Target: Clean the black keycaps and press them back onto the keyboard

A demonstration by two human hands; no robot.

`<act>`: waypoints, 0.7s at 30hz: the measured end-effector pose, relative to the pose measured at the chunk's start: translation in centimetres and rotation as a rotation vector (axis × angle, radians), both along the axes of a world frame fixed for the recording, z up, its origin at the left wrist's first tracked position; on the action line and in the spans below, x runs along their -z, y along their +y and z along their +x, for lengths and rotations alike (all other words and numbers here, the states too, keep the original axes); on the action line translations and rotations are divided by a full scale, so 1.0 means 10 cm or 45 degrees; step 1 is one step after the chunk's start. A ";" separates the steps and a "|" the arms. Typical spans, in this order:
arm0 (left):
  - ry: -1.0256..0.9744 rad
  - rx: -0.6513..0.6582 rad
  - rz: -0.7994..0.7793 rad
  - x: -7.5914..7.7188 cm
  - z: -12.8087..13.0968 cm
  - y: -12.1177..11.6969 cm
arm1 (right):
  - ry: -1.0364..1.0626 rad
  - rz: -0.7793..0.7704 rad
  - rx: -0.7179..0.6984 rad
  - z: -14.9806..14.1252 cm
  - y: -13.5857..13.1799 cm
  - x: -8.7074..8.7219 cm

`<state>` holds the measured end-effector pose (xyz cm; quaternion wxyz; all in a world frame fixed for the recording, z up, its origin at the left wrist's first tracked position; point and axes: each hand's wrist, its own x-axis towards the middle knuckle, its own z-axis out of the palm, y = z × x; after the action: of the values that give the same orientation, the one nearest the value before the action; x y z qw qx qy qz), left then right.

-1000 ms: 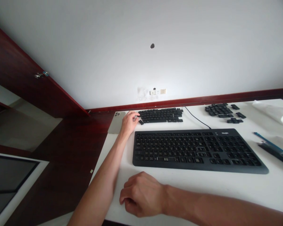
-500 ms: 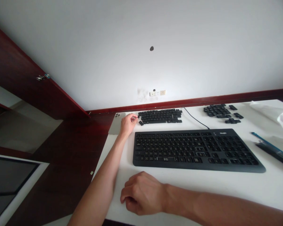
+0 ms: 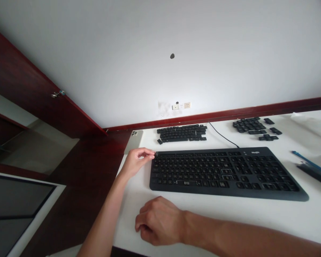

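Observation:
My left hand reaches the top left corner of a black computer keyboard, and its fingertips pinch a small black keycap against that corner. Two groups of loose black keycaps lie beyond the keyboard: one behind its left half, another farther right. My right hand rests curled on the white desk near the keyboard's front edge, holding nothing.
A phone lies at the desk's far left edge. The keyboard's black cable runs toward the back. A blue-edged pen-like object and crumpled plastic sit at the right. Dark red wooden furniture borders the left.
My left hand has moved from the loose keycaps toward me, to the keyboard's top left corner, with the keycap pinched in its fingertips. My right hand has barely moved.

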<state>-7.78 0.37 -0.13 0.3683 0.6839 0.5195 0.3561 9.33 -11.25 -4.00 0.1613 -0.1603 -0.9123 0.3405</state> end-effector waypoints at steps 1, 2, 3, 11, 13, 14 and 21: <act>0.005 -0.033 -0.009 0.04 -0.02 -0.08 | -0.011 -0.008 0.000 0.00 0.00 -0.02; 0.030 -0.069 -0.019 0.08 -0.05 -0.15 | -0.023 -0.017 -0.002 0.01 0.01 -0.04; 0.061 -0.104 -0.026 0.12 -0.07 -0.21 | -0.034 -0.026 -0.007 0.01 0.02 -0.06; 0.014 -0.207 0.053 0.29 -0.03 -0.41 | -0.051 -0.046 0.006 0.02 0.02 -0.11; 0.042 -0.177 0.095 0.27 0.01 -0.41 | -0.051 -0.053 0.012 0.02 0.02 -0.10; 0.061 -0.157 0.110 0.25 0.03 -0.42 | -0.049 -0.055 0.016 0.01 0.02 -0.09; 0.151 -0.101 0.155 0.26 0.03 -0.42 | -0.025 -0.021 0.025 0.01 0.02 -0.04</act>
<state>-7.47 -3.82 -2.73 0.2804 0.7038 0.5443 0.3602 9.45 -11.10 -3.58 0.1544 -0.1741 -0.9094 0.3447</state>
